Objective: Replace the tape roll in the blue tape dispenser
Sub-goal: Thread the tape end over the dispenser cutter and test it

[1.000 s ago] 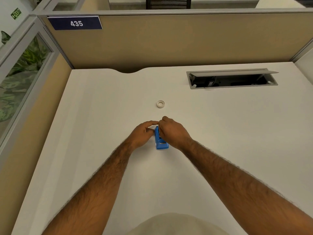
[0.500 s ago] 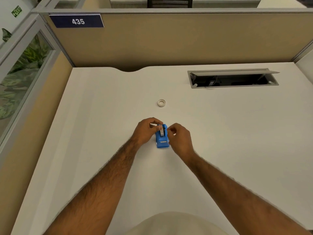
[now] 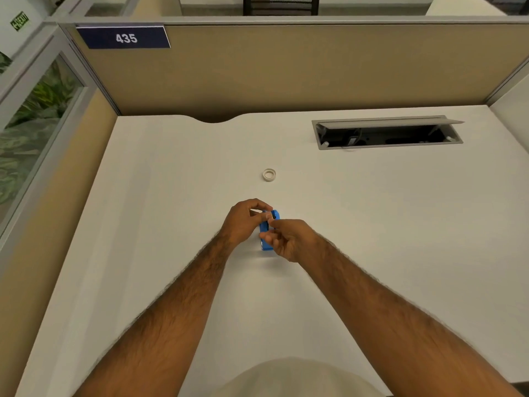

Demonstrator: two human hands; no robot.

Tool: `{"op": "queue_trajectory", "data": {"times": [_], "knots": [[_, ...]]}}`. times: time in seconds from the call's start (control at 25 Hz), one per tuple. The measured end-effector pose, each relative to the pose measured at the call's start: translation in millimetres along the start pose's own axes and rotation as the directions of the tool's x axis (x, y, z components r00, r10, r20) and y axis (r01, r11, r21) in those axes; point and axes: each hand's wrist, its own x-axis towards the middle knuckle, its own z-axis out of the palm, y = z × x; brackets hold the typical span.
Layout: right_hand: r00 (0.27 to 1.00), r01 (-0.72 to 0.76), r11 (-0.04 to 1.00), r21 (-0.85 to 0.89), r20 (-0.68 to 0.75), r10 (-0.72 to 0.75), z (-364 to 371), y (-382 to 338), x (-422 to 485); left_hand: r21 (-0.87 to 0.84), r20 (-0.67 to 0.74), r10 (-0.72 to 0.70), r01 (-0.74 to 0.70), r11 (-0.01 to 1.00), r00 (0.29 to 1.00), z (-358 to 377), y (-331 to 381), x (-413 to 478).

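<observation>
A small blue tape dispenser (image 3: pixel 266 244) stands on the white desk (image 3: pixel 400 224), mostly covered by both hands. My left hand (image 3: pixel 243 220) grips its left side, thumb and fingers curled over the top. My right hand (image 3: pixel 289 239) is at its right side with the fingertips pinched together above the dispenser's middle; whether they hold tape I cannot tell. A small white tape roll (image 3: pixel 269 175) lies flat on the desk a little beyond the hands.
An open cable tray (image 3: pixel 386 133) with a raised lid is sunk into the desk at the back right. Tan partition walls (image 3: pixel 286 70) close off the back and left. A cut-out notch (image 3: pixel 214 119) marks the rear desk edge.
My right hand has slid from on top of the dispenser toward me and to its right side. My left hand has kept its grip on the left side.
</observation>
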Motion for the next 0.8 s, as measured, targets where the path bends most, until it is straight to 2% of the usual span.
{"op": "queue_trajectory", "data": {"times": [0.2,0.52,0.68,0.8], "knots": [[0.999,0.039,0.997,0.069,-0.037,-0.037,2,5,4,0.002,-0.001,-0.004,0.004,1.0,1.0,0,0,-1],[0.99,0.111,0.99,0.085,-0.093,-0.103,6,14,12,0.001,0.018,0.009,-0.01,1.0,1.0,-1,4,-3],[0.99,0.106,0.992,0.064,-0.104,-0.099,5,16,9,0.096,0.103,0.009,-0.019,0.995,0.995,-8,-3,-11],[0.988,0.095,0.994,0.046,-0.126,-0.089,4,16,7,0.3,0.24,-0.004,-0.07,0.951,0.971,-16,-26,-25]]}}
